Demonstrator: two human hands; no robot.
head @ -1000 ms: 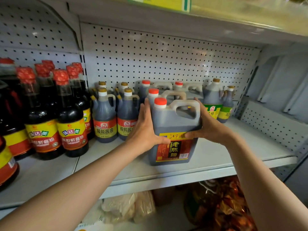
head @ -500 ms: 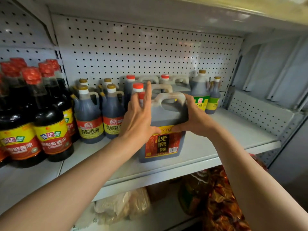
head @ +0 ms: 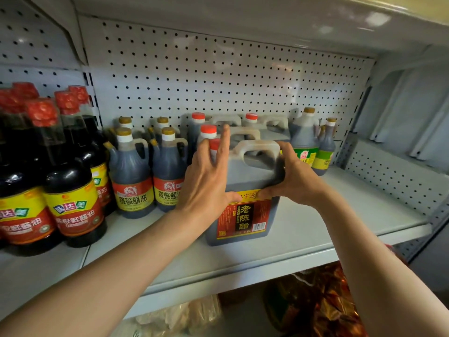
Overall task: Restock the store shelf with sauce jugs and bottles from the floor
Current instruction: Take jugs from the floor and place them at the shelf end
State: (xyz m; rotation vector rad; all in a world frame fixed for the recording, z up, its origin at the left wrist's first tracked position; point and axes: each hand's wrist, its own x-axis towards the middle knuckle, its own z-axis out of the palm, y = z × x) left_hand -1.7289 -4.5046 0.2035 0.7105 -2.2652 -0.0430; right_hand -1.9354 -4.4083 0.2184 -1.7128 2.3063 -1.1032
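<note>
A big square see-through plastic jug of dark sauce point(head: 245, 190), with a red cap, a loop handle and a red and yellow label, stands upright on the smooth grey metal shelf point(head: 303, 237), near its front edge. The left hand point(head: 206, 181) lies flat on the jug's left side, fingers straight. The right hand point(head: 291, 178) curls round its right corner. Behind stand more jugs like it point(head: 252, 135). Toward the left end stand round brown bottles with gold caps point(head: 131, 173) and tall dark bottles with shiny red tops point(head: 70, 190).
</note>
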